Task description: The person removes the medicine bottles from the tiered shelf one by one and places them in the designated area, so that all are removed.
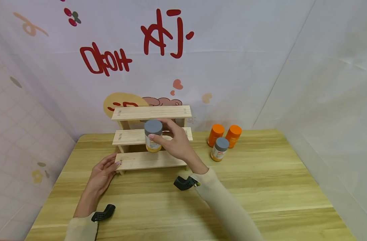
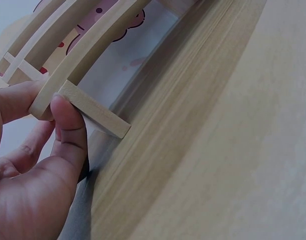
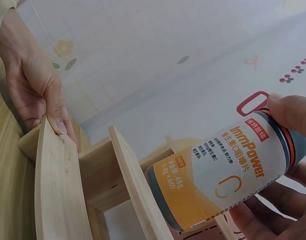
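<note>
A three-tier wooden rack (image 1: 150, 160) stands on the table near the back wall. With thumb and fingers my left hand (image 1: 102, 174) grips the left end of its lowest shelf, as the left wrist view shows up close at the shelf end (image 2: 48, 97). My right hand (image 1: 178, 142) holds a supplement bottle (image 1: 153, 135) with a grey cap and a white and orange label, in front of the middle shelf. In the right wrist view the bottle (image 3: 222, 170) tilts across the picture, its printed label facing the camera; its base appears close to a shelf edge, but contact cannot be told.
Right of the rack stand two bottles with orange caps, one left (image 1: 216, 134) and one right (image 1: 233, 135). Before them is another grey-capped bottle (image 1: 220, 149). A printed white wall cloth (image 1: 231, 67) hangs behind the wood-grain table (image 1: 261, 187).
</note>
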